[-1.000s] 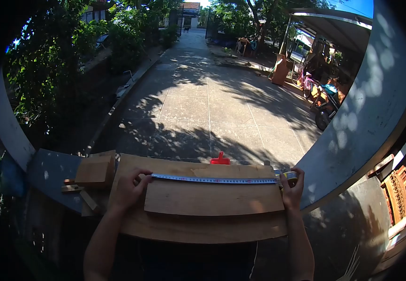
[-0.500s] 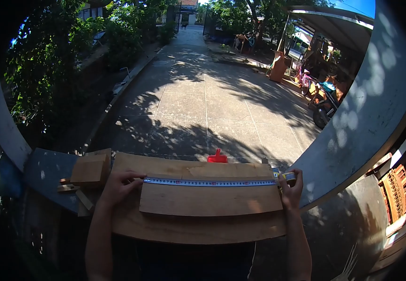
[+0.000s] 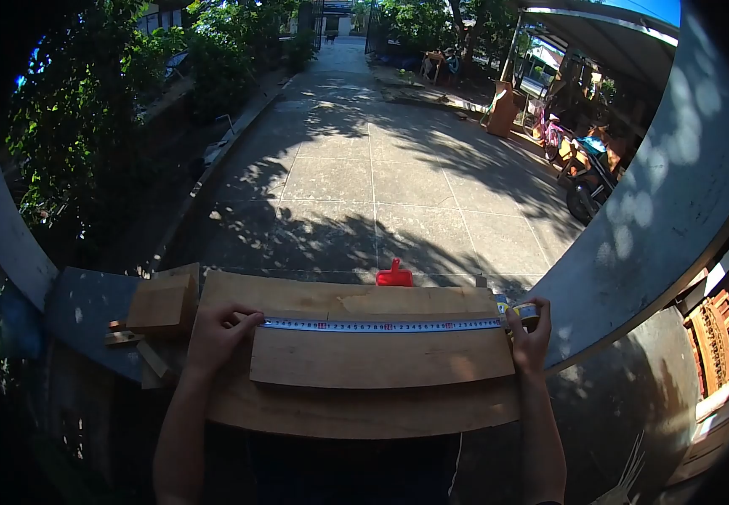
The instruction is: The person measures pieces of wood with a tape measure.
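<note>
A tape measure blade (image 3: 385, 326) stretches in a straight line across the smaller wooden board (image 3: 381, 362), numbers facing up. That board lies on a larger wooden board (image 3: 297, 412). At the blade's left end, my left hand (image 3: 220, 338) presses its thumb and finger together on the tip, hiding the hook. Past the smaller board's right end, my right hand (image 3: 531, 343) grips the tape measure case (image 3: 524, 315), which the fingers partly cover.
Wood blocks (image 3: 162, 303) and small offcuts (image 3: 154, 358) lie left of the boards on a grey ledge (image 3: 87, 307). Beyond the boards' far edge shows a red object (image 3: 394, 274). A pale curved wall (image 3: 634, 227) rises at right; a motorbike (image 3: 587, 185) stands farther off.
My left thumb and finger have shifted slightly right and now cover the tape's end, which showed before. The tape stays stretched over the board. The view has shifted slightly.
</note>
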`<state>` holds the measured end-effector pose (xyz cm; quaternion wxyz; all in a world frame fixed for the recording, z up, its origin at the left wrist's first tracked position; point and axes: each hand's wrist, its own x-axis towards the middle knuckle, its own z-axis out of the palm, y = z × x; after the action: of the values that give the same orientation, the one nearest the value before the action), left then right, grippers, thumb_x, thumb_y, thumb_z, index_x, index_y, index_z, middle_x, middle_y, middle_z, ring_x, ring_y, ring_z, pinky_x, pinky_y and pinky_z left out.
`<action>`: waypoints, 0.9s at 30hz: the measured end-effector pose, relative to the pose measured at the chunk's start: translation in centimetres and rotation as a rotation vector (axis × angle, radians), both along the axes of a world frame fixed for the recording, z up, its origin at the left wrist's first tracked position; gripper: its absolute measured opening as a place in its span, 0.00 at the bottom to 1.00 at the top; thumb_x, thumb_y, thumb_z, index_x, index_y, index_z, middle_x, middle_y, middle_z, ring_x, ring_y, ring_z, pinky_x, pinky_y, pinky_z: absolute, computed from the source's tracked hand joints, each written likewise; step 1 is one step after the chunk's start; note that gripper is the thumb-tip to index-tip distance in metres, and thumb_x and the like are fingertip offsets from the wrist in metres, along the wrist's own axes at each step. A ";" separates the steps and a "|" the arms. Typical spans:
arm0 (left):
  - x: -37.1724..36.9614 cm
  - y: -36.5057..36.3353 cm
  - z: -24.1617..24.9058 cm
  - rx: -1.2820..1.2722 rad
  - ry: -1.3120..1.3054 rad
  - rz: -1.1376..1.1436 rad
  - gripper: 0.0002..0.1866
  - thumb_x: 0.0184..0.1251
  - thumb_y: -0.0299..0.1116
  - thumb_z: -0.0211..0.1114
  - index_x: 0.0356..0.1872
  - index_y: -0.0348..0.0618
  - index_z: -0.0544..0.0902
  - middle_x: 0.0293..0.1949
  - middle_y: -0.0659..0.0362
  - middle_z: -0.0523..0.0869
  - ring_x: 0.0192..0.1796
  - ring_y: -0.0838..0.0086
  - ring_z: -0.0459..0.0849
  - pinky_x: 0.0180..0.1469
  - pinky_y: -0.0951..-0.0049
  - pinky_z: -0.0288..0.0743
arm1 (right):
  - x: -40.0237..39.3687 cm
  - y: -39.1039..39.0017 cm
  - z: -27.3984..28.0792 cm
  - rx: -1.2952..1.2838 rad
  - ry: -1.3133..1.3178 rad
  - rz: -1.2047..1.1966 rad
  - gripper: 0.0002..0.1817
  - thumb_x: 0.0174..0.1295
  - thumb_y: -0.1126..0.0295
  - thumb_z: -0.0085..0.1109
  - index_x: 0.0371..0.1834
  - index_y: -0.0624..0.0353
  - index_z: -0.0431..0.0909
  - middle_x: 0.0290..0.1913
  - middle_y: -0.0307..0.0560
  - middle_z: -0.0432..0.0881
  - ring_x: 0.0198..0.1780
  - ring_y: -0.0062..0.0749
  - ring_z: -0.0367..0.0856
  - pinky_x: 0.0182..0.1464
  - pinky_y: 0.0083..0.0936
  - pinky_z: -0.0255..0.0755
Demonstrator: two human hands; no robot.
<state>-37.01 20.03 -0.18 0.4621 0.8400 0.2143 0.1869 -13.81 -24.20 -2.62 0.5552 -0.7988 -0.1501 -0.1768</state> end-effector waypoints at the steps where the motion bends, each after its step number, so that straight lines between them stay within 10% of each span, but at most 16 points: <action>1: 0.1 0.2 -0.1 -0.008 0.007 0.007 0.10 0.65 0.34 0.75 0.41 0.39 0.91 0.28 0.59 0.90 0.32 0.80 0.85 0.37 0.78 0.73 | 0.1 0.1 0.0 0.004 -0.002 0.002 0.19 0.64 0.67 0.70 0.50 0.59 0.70 0.41 0.40 0.72 0.42 0.23 0.73 0.46 0.23 0.71; 9: 0.2 1.3 -1.1 0.023 0.037 -0.002 0.14 0.62 0.41 0.77 0.40 0.42 0.91 0.20 0.62 0.84 0.23 0.84 0.76 0.29 0.80 0.64 | 0.3 -0.1 -0.4 0.018 0.026 0.005 0.20 0.63 0.68 0.71 0.51 0.60 0.69 0.43 0.43 0.73 0.43 0.26 0.74 0.47 0.26 0.73; 27: -0.1 0.8 -0.9 0.060 0.011 -0.062 0.10 0.66 0.36 0.74 0.43 0.42 0.89 0.36 0.61 0.90 0.33 0.81 0.83 0.36 0.78 0.77 | 0.0 0.2 0.1 0.037 0.030 0.009 0.20 0.63 0.68 0.70 0.50 0.61 0.69 0.42 0.43 0.72 0.43 0.27 0.74 0.48 0.26 0.73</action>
<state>-37.13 20.83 -1.05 0.4410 0.8608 0.1847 0.1742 -13.84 -23.99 -2.55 0.5731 -0.7901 -0.1421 -0.1649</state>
